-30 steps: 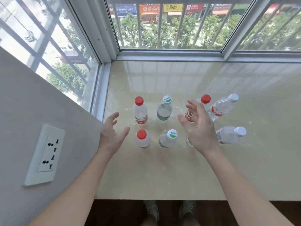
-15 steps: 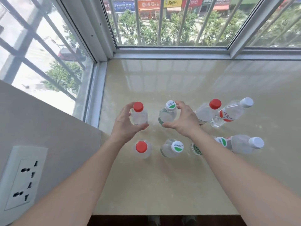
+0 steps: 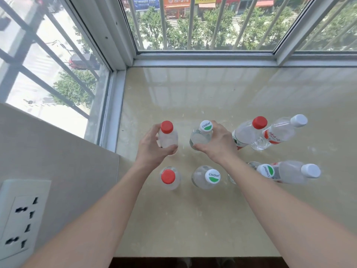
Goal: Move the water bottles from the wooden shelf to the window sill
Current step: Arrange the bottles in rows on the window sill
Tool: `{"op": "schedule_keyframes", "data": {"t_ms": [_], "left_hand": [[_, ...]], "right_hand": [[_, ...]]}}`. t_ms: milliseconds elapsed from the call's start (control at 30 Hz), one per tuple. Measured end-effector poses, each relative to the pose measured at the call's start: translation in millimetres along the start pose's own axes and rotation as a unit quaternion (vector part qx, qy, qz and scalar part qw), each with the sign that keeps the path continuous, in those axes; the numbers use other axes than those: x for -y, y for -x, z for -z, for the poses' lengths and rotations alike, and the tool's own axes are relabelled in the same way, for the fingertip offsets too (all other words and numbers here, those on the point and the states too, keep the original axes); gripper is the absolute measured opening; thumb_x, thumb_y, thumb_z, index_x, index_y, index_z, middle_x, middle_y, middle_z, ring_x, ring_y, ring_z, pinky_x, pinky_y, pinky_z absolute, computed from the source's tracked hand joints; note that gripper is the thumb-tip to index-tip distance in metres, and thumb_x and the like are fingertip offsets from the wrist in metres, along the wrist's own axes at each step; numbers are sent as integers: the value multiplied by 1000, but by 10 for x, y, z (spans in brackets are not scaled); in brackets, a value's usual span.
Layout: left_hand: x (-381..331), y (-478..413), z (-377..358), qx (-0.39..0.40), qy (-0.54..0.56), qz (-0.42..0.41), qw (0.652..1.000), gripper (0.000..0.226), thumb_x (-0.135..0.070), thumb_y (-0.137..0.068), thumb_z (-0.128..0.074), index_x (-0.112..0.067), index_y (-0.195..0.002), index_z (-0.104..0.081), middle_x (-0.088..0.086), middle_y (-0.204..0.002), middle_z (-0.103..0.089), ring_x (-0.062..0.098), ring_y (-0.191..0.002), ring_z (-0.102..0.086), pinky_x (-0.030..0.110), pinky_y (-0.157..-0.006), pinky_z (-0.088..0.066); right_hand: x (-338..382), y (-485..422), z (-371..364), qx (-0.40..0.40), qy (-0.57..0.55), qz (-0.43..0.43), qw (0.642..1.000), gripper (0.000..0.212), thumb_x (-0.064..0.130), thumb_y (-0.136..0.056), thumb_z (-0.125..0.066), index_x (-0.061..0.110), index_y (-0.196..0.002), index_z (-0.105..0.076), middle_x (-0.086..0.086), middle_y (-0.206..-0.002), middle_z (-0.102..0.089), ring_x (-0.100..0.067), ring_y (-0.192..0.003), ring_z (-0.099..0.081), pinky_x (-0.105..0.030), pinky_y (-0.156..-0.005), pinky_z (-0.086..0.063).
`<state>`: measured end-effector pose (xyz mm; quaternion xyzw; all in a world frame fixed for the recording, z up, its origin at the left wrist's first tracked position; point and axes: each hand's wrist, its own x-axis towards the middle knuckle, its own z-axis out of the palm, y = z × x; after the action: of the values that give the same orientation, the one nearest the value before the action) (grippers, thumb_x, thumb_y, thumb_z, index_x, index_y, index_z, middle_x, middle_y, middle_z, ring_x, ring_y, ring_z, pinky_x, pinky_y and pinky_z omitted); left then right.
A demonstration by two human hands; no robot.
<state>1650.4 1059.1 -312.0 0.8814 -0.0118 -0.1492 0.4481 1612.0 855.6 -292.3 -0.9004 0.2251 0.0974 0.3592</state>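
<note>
the right forearm (image 3: 270,194) covers most of the near green-capped bottle (image 3: 267,171). the left hand (image 3: 152,149) hides the label of the red-capped bottle (image 3: 167,135). the wall socket (image 3: 17,219) is cut off at the left edge.

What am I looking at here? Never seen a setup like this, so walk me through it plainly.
There is no machine: a person wears a camera on the head, looking down at their own bare arms. The pale surface is a window sill with eight water bottles standing on it. The left hand grips a red-capped bottle in the far row; the right hand grips the green-and-white-capped bottle beside it. A wall socket shows at lower left, and a street lies beyond the window.
</note>
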Motion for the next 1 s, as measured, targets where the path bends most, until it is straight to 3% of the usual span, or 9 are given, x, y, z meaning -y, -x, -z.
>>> {"op": "schedule_keyframes", "data": {"t_ms": [200, 367, 700, 867, 1000], "left_hand": [[13, 31, 36, 11, 9, 9, 1000, 69, -32, -66, -86, -46, -119, -44, -17, -122, -54, 9, -111, -53, 44, -91, -53], [30, 80, 104, 19, 13, 13, 1000, 88, -34, -63, -89, -39, -136, -38, -20, -129, -49, 9, -119, -53, 44, -94, -52], [-27, 217, 268, 1, -37, 8, 999, 92, -38, -63, -90, -35, -139, -37, -11, -135, -53, 14, -118, -54, 42, -96, -49], [-300, 342, 546, -34, -107, -33, 993, 76, -44, -78, -76, -34, -140, -35, -11, -135, -53, 17, -121, -53, 40, -98, -45], [-791, 475, 733, -86, -213, -96, 968, 61, -43, -87, -64, -26, -141, -39, -2, -137, -52, 25, -124, -50, 44, -96, -44]], "right_hand": [[17, 22, 17, 2, 11, -5, 1000, 55, 39, -64, -79, 29, -114, -57, 5, -109, -59, -22, -104, -57, -42, -82, -52], [42, 28, 10, 7, 7, -10, 1000, 64, 40, -62, -82, 28, -120, -55, 3, -115, -58, -22, -107, -55, -42, -85, -51], [155, 161, 218, 7, -7, 10, 1000, 90, 38, -65, -85, 29, -142, -41, 0, -131, -52, -22, -120, -52, -39, -93, -49], [223, 408, 582, -7, 7, 43, 999, 91, 45, -68, -84, 31, -145, -39, 2, -136, -49, -18, -124, -51, -38, -92, -49], [192, 647, 1054, -39, 19, 61, 997, 82, 49, -72, -79, 31, -142, -42, 3, -131, -52, -18, -120, -51, -39, -89, -49]]}}
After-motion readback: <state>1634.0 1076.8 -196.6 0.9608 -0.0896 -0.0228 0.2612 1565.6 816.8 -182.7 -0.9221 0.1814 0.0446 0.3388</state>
